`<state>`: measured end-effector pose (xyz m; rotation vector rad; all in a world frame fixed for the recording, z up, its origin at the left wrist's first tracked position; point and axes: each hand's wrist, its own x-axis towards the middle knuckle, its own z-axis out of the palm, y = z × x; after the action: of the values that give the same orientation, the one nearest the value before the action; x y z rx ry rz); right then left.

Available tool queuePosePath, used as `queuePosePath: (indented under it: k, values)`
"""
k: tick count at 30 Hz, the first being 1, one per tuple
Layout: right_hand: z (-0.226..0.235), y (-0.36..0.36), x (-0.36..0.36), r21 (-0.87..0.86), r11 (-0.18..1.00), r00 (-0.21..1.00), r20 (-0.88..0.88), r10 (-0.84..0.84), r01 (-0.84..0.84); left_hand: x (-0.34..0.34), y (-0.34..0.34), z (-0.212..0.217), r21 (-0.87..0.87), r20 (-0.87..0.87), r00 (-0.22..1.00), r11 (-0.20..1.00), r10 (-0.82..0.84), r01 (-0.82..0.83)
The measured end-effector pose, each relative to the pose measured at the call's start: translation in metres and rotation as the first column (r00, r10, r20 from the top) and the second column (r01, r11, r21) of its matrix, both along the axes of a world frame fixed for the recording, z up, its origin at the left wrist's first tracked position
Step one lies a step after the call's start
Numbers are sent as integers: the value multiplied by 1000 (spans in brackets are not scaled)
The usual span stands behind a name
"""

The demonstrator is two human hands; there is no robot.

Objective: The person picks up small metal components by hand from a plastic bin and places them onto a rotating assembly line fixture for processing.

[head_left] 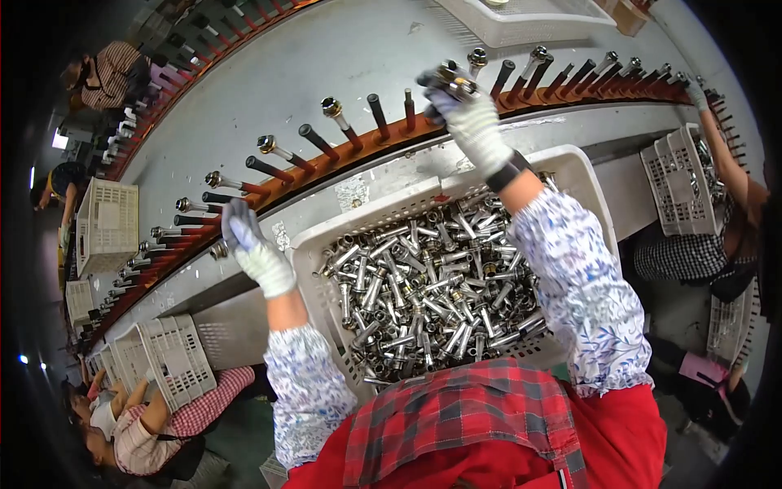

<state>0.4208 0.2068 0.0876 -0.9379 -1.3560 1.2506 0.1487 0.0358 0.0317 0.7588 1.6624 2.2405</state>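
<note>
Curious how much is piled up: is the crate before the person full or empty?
Well filled, not brimming: metal fittings heap across the white crate, with its inner walls showing above them.

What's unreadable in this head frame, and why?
Head view:
Parts in the right hand: blurred; count unclear.
Left hand: palm hidden by its own back.
Lower fittings: buried under the top ones.
Bin: near rim hidden by plaid cloth.
Far crate: cut off by top edge.
</note>
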Motion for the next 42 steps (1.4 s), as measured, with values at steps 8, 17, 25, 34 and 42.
queuePosePath:
  k: [8, 17, 25, 34, 42]
  values:
    - [-21, 23, -86, 218, 965, 801, 599, -13, -148, 35, -72, 18, -185, 80, 950, 932, -301, 310]
    - [-15, -33, -88, -32, 969, 640, 745, 188, -247, 35, -61, 8, -189, -70, 958, 947, -277, 260]
    - [-30, -21, 86, 52, 998, 998, -36, 46, -44, 105, 0, 32, -187, 92, 596, 574, -798, 797]
    - [-34, 114, 243, 97, 867, 855, -253, -454, 489, 176, 171, 36, -144, -222, 716, 749, -662, 647]
    - [-31, 173, 222, 87, 984, 746, 643, -173, 153, 122, 199, 0, -156, 108, 766, 750, -634, 643]
